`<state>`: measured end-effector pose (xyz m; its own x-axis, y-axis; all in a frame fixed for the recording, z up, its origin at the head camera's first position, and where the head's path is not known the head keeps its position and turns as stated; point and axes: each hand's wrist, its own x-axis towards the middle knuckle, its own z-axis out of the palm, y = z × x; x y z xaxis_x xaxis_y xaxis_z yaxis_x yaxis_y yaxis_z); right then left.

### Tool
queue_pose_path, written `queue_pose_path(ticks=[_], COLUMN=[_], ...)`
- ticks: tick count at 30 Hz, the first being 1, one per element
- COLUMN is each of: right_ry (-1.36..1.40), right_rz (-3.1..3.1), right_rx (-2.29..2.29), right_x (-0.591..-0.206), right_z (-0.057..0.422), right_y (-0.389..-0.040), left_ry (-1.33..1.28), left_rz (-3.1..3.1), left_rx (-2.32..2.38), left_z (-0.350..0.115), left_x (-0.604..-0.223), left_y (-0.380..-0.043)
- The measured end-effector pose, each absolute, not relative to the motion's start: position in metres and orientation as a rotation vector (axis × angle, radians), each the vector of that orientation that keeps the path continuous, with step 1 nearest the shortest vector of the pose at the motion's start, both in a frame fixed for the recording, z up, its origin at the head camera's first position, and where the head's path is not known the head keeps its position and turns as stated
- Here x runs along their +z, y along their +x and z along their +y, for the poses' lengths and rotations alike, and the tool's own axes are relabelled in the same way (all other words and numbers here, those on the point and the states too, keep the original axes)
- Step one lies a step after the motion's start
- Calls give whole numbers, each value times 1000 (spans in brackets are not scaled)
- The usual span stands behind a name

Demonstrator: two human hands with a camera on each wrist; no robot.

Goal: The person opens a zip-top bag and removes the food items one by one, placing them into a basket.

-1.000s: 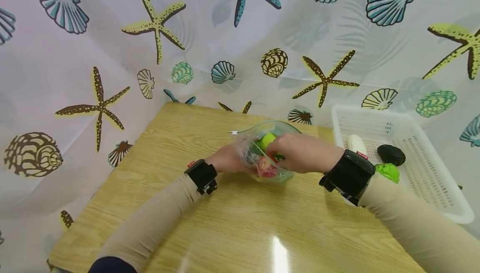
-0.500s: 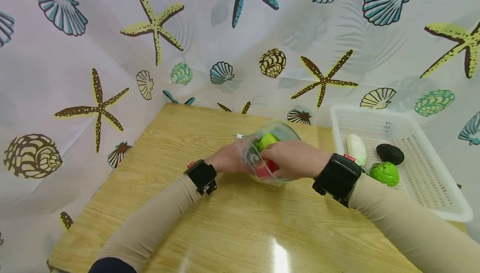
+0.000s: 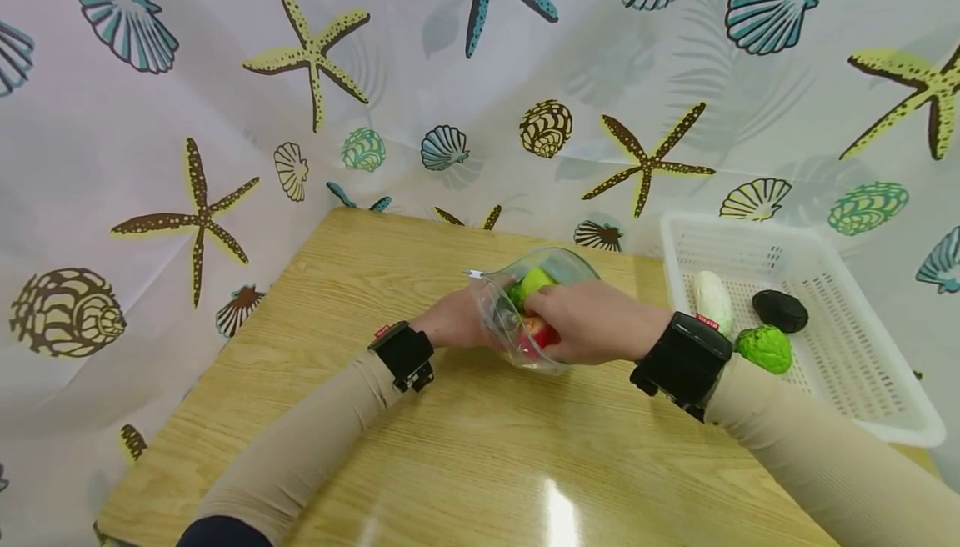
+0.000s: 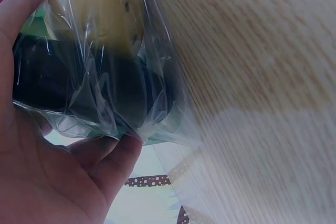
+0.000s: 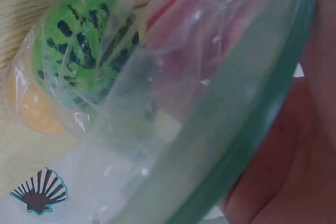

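Note:
A clear zip bag stands on the table, packed with toy-like produce. My left hand holds its left side, thumb and fingers bent round the plastic. In the left wrist view, a yellowish-brown potato-like piece and a long dark piece show through it. My right hand reaches into the bag's mouth, beside a red, apple-like piece and a yellow-green one; most of its fingertips are hidden. A green dark-striped ball and an orange piece show in the right wrist view.
A white perforated basket stands at the right, holding a white oblong piece, a dark oval one and a green cabbage-like ball. A shell-patterned curtain hangs behind the wooden table.
My right hand has turned and shifted slightly lower at the bag's mouth, and its forearm uncovers more of the green ball in the basket. The left hand stays put on the bag.

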<state>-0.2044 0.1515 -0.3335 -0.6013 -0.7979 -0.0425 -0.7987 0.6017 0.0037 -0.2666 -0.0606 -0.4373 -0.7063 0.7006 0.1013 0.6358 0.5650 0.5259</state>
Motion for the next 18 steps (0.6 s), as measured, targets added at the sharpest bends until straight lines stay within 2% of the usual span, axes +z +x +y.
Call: queue_pose_path(ticks=[10, 18], right_ry=[-1339, -1274], right_rz=[2873, 2944], right_rx=[-56, -250], right_x=[-320, -293], right_z=[159, 170], right_y=[-202, -192], left_ry=[1132, 1080], left_rz=[2675, 2661], left_rx=[848, 891], left_z=[-64, -64], left_x=[-440, -440], left_y=[-267, -265])
